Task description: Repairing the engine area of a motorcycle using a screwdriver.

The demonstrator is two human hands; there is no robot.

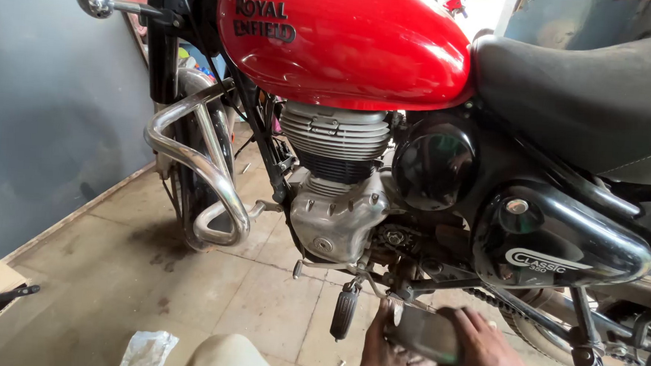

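Motorcycle side cover, a dark grey, blurred panel, sits low at the near edge of the head view, held just below the engine's open lower side, where a chain and sprocket area show bare. The left hand curls under the panel's left end, fingers closed on its edge; the right hand lies over its right end, fingers wrapped across the top. Both grip it firmly, as far as the blur allows. Left of the hands hangs a rubber-clad footpeg; above stand the finned engine cylinder, the red fuel tank and the black seat. A chrome crash guard curves at the far left, over the tiled floor. By my judgement the panel is being handled right at its seat on the engine; any further move would call for keeping it level and square to the casing.
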